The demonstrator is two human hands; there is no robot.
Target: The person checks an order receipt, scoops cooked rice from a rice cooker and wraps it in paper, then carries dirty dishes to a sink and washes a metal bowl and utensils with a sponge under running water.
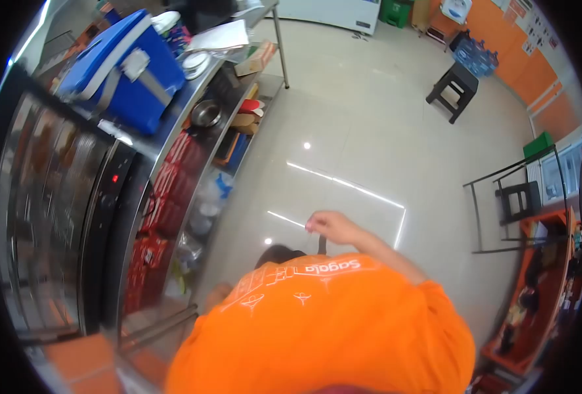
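My right hand (331,226) is in front of my orange shirt (330,322), above the tiled floor. Its fingers are curled together, and whatever they may hold is too small to make out. A narrow dark strip (322,245) shows just below it, beside the shirt's edge. Low on the left, my left hand (219,295) is blurred and partly covered by the shirt. It is close to the steel shelf unit, and its fingers cannot be made out. A dark rounded shape (278,255) shows between the hands.
A steel shelf unit (205,154) runs along the left, bearing a blue cooler box (123,72), a metal bowl (206,113) and red packs (166,190). Beside it is a glass display case (48,217). A black stool (453,90), water bottles (478,56) and a metal frame (474,217) are right.
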